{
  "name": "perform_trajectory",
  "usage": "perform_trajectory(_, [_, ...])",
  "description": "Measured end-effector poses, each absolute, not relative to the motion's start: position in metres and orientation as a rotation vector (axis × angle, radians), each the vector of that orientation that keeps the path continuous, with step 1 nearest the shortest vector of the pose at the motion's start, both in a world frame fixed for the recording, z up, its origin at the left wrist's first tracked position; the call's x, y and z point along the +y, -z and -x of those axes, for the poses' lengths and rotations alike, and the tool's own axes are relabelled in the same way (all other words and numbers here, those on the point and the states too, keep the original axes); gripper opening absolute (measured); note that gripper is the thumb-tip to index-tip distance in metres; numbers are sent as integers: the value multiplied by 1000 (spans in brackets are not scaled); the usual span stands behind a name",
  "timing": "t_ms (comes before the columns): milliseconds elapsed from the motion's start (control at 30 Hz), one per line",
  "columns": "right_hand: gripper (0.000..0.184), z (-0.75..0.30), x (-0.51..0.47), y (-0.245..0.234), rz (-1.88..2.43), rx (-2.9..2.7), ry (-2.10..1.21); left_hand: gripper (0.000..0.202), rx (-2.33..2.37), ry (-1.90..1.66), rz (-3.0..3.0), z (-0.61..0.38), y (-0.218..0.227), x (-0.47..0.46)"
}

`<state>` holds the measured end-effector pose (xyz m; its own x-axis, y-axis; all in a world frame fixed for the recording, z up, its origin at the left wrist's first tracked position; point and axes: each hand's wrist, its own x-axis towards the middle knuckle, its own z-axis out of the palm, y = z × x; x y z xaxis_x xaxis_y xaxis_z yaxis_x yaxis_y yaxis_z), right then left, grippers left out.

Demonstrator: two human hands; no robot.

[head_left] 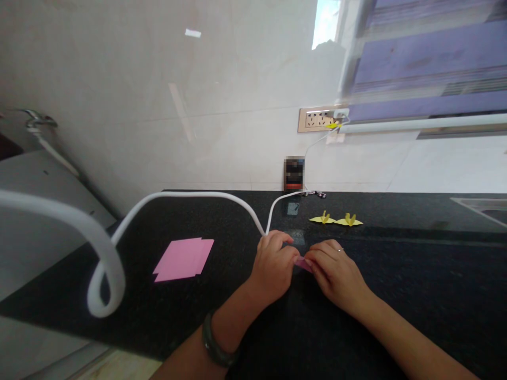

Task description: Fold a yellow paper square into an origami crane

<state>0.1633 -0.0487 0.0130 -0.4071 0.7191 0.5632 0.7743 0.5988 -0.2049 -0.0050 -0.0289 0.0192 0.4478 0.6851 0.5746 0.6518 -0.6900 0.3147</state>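
A small folded piece of pink paper (303,263) lies on the black stone counter (415,285), pinched between both my hands. My left hand (273,266) grips its left end with curled fingers; a dark band is on that wrist. My right hand (336,272), with a ring on one finger, presses its right end with fingers closed. Most of the paper is hidden under my fingers.
A stack of pink square sheets (182,258) lies to the left. Two yellow folded paper cranes (336,219) sit behind my hands. A white cable (190,196) loops across the counter to a phone (294,174) leaning on the wall. A wall socket (322,119) and a sink edge (481,205) are further right.
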Motion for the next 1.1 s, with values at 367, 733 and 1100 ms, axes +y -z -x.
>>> perform_trajectory(367, [16,-166,-48,-10,1233,-2209,89,33,1150,-1189,-2549,11,-20,-21])
perform_trajectory(733, [14,-167,-45,-12,1153,-2150,76,22,1127,-1091,-2446,10,-20,-20])
perform_trajectory(1100, [10,-193,-30,-7,1282,-1952,172,20,1356,-1237,-2033,26,-14,-1])
